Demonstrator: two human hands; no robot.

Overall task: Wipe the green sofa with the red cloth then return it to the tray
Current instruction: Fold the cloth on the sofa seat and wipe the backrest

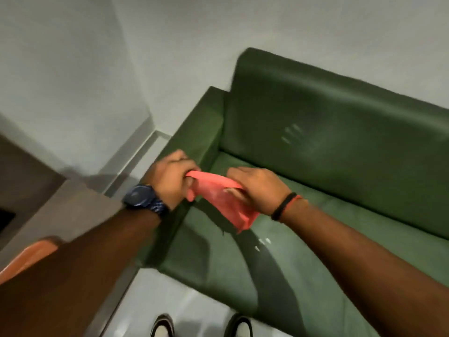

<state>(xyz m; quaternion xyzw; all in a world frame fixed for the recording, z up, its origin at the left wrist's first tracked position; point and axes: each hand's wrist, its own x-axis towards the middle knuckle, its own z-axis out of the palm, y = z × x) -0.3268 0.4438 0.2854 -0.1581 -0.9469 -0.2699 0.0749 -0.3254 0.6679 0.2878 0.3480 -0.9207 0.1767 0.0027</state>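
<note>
Against a plain pale wall (73, 69) stands the green sofa (340, 132), seen from above at a tilt; its seat cushion shows a few small pale marks (261, 243) near the middle and faint light streaks on the backrest. Pale glossy floor (170, 295) runs along the sofa's front edge, with two dark shoes (162, 325) at the bottom of the view. To the left: a brown-grey counter surface (63, 210) and an orange rounded object (29, 256), partly hidden by the left forearm; blurred, identity unclear. Red cloth (226, 203) held in the air between both hands, above the seat near the left armrest, not touching the cushion. Left hand (170, 178), with a dark watch (143, 195) on the wrist, fingers curled shut around the cloth's upper left end. Right hand (260, 188), with a dark band (283, 206) at the wrist, fingers closed over the cloth's top edge. Cloth stretched between the two grips; long axis runs from upper left to lower right, loose corner hanging down below the right hand, pointing toward the seat.
</note>
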